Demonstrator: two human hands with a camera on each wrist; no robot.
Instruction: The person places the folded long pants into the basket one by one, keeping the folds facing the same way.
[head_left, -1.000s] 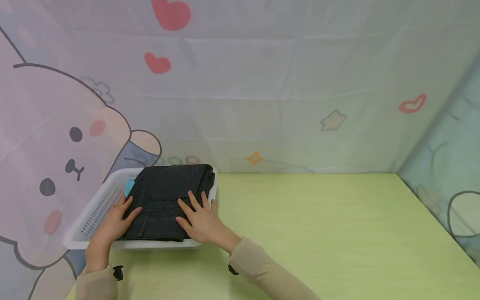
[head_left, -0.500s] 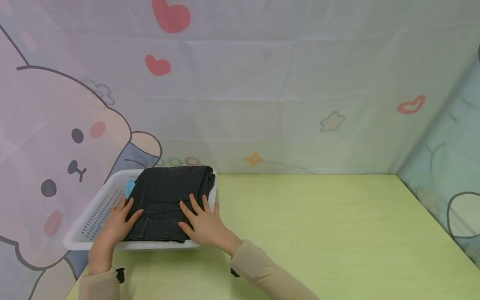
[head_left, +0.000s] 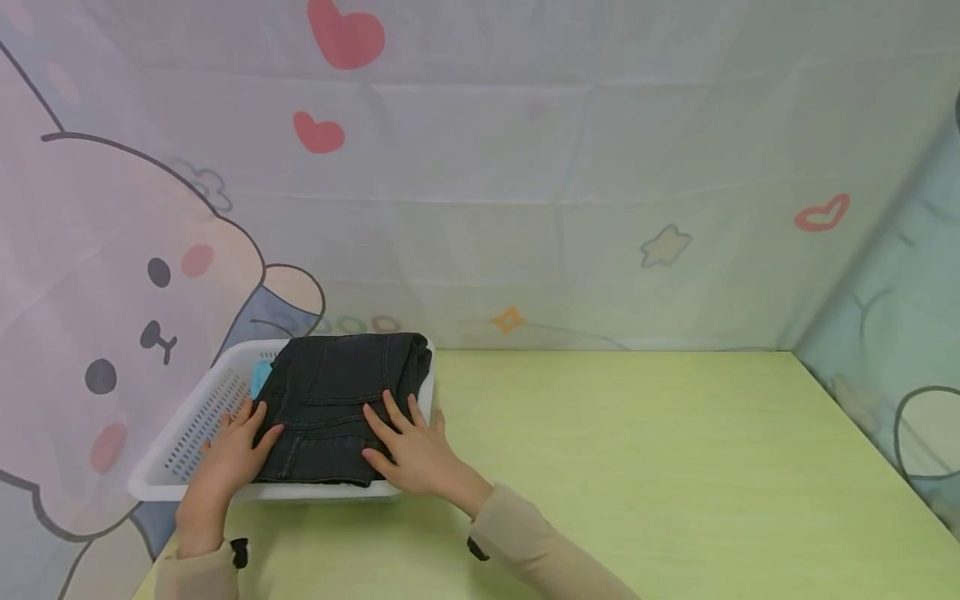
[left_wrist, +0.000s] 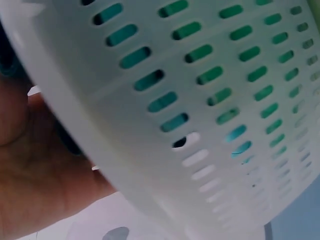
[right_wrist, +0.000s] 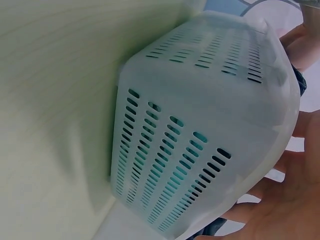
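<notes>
Folded black jeans (head_left: 348,367) lie in a white perforated plastic basket (head_left: 153,479) at the left of the table in the head view. My left hand (head_left: 231,454) rests with spread fingers along the left edge of the jeans. On their right side lies my right hand (head_left: 420,457), fingers fanned out, some reaching over the basket's right rim. A bit of light blue cloth (head_left: 260,377) shows beside the jeans. Through the slots of the basket wall (left_wrist: 95,105), the left wrist view shows green and teal material. The right wrist view has the basket's outside (right_wrist: 200,100) and right hand (right_wrist: 292,200).
The pale green table (head_left: 637,433) extends right of the basket. Behind it hangs a printed cloth backdrop (head_left: 480,167) with hearts and a cartoon bear; another cloth (head_left: 900,333) borders the right side.
My right hand has slid slightly right and toward me on the jeans. The left hand has shifted a little. Jeans and basket stay nearly in place; the head view has moved slightly.
</notes>
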